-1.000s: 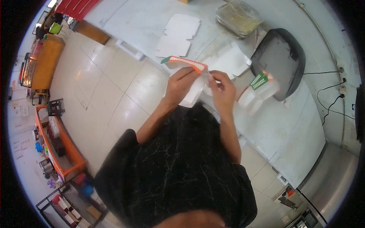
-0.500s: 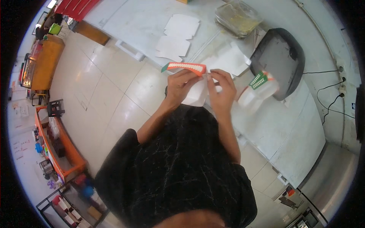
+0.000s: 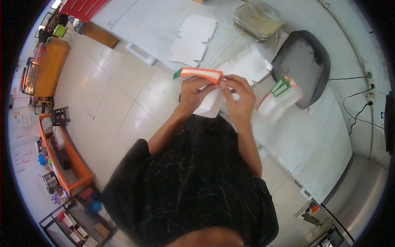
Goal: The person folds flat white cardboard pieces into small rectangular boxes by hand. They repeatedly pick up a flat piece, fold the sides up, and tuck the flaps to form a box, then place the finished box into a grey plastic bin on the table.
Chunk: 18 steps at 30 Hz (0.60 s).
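1. The left hand (image 3: 192, 91) is raised in front of the torso, its forearm slanting up from the lower left and its back partly toward the camera.
2. The right hand (image 3: 242, 96) is just beside it, on a forearm that rises steeply, the knuckles uppermost and the fingertips turned in toward the left hand.
3. The left fingers are bent and grasp a white carton (image 3: 209, 106) just below its orange printed strip (image 3: 201, 73), with the thumb along the near face.
4. The right thumb and index finger are drawn nearly together in a pinch at the strip's right end; the other fingers are curled above the palm.
5. The carton is between the two hands, by the near edge of the white table (image 3: 304, 136), its pale body hanging toward the dark shirt (image 3: 189, 173).
6. The strip bears a row of pale printed shapes, too small to read, and ends in a green tab at the left.
7. On the table, a white and green box (image 3: 284, 101) carries pale marks on its green part, also unreadable; it overlaps a dark grey tray (image 3: 302, 57) in view.
8. A flat white cutout (image 3: 191, 41) lies beyond the hands.
9. The red marks on the wall (image 3: 22, 144) at far left are illegible.
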Tool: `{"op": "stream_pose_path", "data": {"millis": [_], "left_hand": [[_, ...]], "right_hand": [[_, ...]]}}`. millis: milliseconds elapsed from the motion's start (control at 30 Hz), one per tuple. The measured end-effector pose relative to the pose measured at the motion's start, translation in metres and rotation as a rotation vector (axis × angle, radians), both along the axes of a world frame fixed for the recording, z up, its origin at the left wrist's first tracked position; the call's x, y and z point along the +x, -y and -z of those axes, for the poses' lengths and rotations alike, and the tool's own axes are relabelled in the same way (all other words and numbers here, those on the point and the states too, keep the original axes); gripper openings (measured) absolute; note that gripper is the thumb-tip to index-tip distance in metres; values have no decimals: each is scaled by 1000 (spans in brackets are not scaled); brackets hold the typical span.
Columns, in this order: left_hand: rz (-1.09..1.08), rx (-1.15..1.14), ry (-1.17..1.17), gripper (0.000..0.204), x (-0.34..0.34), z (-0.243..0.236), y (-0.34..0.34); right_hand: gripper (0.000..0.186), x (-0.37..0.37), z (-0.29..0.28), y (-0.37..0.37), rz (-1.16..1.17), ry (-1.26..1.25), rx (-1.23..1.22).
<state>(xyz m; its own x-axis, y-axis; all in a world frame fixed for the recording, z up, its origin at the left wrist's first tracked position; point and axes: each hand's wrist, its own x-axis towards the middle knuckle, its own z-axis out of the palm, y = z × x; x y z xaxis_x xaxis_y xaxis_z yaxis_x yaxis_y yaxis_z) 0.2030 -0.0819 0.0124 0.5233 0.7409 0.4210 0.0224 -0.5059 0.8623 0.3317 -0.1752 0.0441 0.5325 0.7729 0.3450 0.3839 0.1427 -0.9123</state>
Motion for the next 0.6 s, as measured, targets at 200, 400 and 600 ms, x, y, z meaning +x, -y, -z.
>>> {"op": "stream_pose_path", "data": {"millis": [200, 400, 600], "left_hand": [[20, -207, 48, 15, 1, 8, 2], [29, -410, 157, 18, 10, 10, 9], [71, -616, 182, 22, 21, 4, 8]], "right_hand": [[14, 4, 1, 3, -29, -172, 8], [14, -4, 9, -2, 72, -57, 103], [33, -12, 33, -8, 124, 421, 128]]}}
